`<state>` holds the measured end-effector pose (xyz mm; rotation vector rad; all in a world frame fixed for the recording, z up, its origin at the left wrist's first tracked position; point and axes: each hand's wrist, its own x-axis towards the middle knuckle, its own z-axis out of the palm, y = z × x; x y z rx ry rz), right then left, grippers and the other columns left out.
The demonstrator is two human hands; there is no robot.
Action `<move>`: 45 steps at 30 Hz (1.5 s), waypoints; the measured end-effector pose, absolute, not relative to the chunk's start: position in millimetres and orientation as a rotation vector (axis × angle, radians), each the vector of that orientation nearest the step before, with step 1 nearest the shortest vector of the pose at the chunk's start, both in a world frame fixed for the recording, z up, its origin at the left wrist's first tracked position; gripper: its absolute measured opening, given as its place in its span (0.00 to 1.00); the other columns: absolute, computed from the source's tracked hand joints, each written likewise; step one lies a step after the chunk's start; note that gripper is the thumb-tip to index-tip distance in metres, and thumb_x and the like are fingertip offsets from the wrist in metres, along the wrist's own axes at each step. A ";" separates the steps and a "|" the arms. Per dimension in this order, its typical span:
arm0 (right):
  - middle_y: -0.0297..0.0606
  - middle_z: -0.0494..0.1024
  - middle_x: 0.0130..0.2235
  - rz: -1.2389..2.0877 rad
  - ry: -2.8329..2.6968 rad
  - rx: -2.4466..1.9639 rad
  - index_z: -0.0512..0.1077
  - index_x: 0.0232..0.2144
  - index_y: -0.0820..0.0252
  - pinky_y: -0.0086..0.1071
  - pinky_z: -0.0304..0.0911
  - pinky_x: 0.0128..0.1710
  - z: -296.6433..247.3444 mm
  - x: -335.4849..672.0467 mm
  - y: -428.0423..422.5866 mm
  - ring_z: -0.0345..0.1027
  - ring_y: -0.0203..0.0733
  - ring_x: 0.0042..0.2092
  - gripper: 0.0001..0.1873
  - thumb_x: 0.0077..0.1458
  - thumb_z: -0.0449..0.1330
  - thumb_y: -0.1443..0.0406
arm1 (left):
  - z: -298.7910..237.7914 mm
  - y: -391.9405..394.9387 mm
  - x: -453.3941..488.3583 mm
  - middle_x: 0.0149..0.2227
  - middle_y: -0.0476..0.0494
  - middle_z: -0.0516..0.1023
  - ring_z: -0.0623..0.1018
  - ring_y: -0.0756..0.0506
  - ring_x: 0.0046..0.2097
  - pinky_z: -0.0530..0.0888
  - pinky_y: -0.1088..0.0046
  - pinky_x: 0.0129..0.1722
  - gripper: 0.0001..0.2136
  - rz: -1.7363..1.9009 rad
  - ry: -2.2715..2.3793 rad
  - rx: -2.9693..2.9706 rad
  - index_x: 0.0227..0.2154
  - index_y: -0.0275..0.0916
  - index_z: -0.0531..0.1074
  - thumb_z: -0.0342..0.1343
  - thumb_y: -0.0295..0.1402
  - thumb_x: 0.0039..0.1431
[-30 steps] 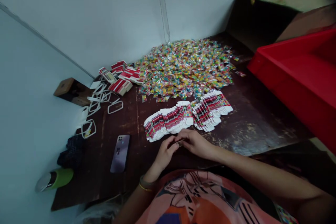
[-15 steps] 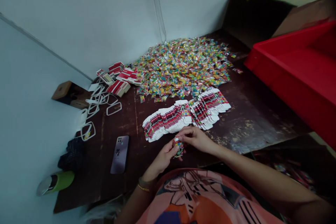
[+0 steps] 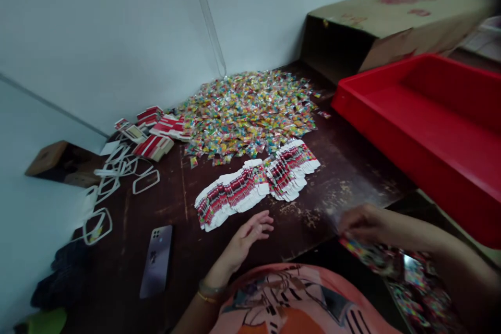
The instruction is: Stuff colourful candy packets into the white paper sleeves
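Note:
My left hand (image 3: 250, 235) is held over the table's front edge, fingers apart and nothing in them. Just beyond it, flat printed cartons (image 3: 235, 193) in red and white lie fanned out in overlapping rows. My right hand (image 3: 366, 225) is off to the right, blurred, with its fingers curled round a small colourful carton (image 3: 349, 243). Below that hand, past the table edge, lies a heap of similar colourful cartons (image 3: 438, 300), partly hidden by my forearm. A large pile of small clear candy packets (image 3: 250, 115) spreads behind the fanned cartons.
To the right stands a red plastic tray (image 3: 391, 141), with a big cardboard box (image 3: 391, 15) behind it. At left are a phone (image 3: 156, 261), white bands (image 3: 144, 181), stacked red-and-white cartons (image 3: 152, 146) and a brown box (image 3: 64, 162). A wall borders the back.
My right hand has left my left hand and swung right over the heap with the small carton. The left hand has let go and opened. The view has turned right.

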<state>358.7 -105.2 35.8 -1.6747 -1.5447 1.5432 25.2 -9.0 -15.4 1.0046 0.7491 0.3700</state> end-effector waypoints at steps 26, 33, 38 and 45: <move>0.50 0.78 0.41 0.176 -2.185 -2.073 0.74 0.42 0.62 0.36 0.64 0.45 -58.4 396.5 37.3 0.72 0.49 0.44 0.12 0.58 0.53 0.70 | -33.0 -14.7 48.0 0.46 0.36 0.73 0.74 0.43 0.43 0.68 0.66 0.42 0.26 0.203 0.774 0.992 0.50 0.38 0.70 0.60 0.49 0.52; 0.53 0.69 0.57 0.163 -2.253 -1.989 0.67 0.54 0.64 0.41 0.62 0.53 -56.6 408.2 44.4 0.64 0.52 0.56 0.24 0.54 0.57 0.69 | -18.4 -15.8 46.0 0.46 0.36 0.73 0.74 0.43 0.44 0.68 0.66 0.43 0.24 0.203 0.793 0.973 0.49 0.37 0.71 0.60 0.46 0.54; 0.49 0.79 0.40 0.150 -2.324 -1.893 0.75 0.40 0.65 0.35 0.65 0.45 -21.0 404.8 54.1 0.73 0.46 0.42 0.11 0.58 0.54 0.70 | -17.7 -18.0 50.9 0.46 0.36 0.74 0.75 0.43 0.43 0.68 0.65 0.43 0.23 0.230 0.804 0.957 0.49 0.37 0.71 0.59 0.45 0.55; 0.46 0.75 0.51 0.116 -2.468 -1.274 0.69 0.52 0.60 0.39 0.63 0.50 -2.1 278.9 -29.4 0.68 0.45 0.50 0.17 0.65 0.50 0.64 | -11.8 -12.0 54.1 0.55 0.37 0.71 0.70 0.37 0.56 0.68 0.58 0.52 0.24 0.526 0.670 0.556 0.51 0.41 0.70 0.60 0.44 0.52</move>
